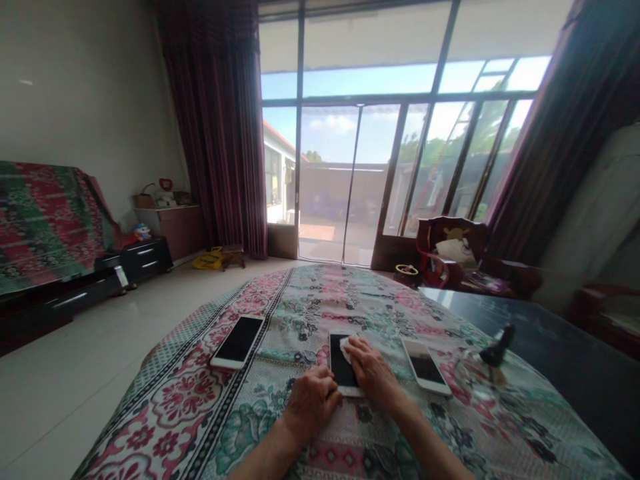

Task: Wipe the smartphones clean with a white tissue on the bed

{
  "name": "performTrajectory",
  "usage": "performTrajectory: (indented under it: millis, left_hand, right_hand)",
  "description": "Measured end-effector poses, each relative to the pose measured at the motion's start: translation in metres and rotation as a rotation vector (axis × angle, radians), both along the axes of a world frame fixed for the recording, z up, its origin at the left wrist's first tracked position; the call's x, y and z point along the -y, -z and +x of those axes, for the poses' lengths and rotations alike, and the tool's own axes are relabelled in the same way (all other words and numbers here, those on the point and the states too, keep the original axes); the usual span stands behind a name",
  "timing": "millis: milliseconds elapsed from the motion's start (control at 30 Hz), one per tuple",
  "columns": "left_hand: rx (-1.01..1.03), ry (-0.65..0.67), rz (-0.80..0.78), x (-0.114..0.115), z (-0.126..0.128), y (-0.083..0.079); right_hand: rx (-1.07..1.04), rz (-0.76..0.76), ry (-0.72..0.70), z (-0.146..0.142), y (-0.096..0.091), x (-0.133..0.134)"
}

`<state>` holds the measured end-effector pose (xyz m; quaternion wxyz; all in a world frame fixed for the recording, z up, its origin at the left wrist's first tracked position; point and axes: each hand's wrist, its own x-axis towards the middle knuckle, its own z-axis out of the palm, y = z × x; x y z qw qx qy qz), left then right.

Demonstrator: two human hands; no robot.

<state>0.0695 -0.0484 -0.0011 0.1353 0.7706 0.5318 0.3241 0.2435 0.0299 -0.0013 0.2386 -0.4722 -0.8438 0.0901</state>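
A white-framed smartphone (pixel 341 367) with a dark screen lies flat on the patterned tablecloth, between my two hands. My left hand (pixel 313 398) is closed at its lower left edge, fingers curled against the side. A small white wad, like a tissue (pixel 345 347), is pressed on the upper part of the screen under the fingers of my right hand (pixel 373 373). A second smartphone (pixel 240 340) lies to the left, screen up. On the right rests a third smartphone (pixel 426 367), also screen up and close to my right forearm.
A clear bottle-like item with a black top (pixel 495 350) stands on the right of the tablecloth (pixel 200 400). Beyond it is a dark glossy table (pixel 560 340). A carved wooden chair (pixel 450 250) stands behind, near glass doors (pixel 345 187). A low black cabinet (pixel 145 257) is at left.
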Motion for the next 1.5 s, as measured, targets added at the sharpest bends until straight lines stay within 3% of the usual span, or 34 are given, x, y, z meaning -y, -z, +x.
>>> performTrajectory:
  millis: [267,467,733,1100,1500]
  left_hand:
    - [-0.065,-0.005,0.003,-0.003,0.001,0.002]
    - [-0.058,0.014,0.065,-0.002,0.001,-0.001]
    - [-0.053,0.010,0.042,-0.004,-0.001,0.007]
    - [-0.006,0.005,0.030,-0.002,0.000,0.006]
    - [-0.029,-0.005,0.008,-0.004,0.001,0.007]
  right_hand:
    - [0.045,0.031,-0.165,-0.028,-0.014,0.006]
    - [0.095,0.030,-0.237,-0.044,-0.011,-0.002]
    - [0.039,0.034,-0.253,-0.022,-0.012,0.012]
    - [-0.033,-0.035,-0.113,0.022,-0.003,0.036]
    - [0.061,0.032,-0.241,-0.018,-0.020,0.030]
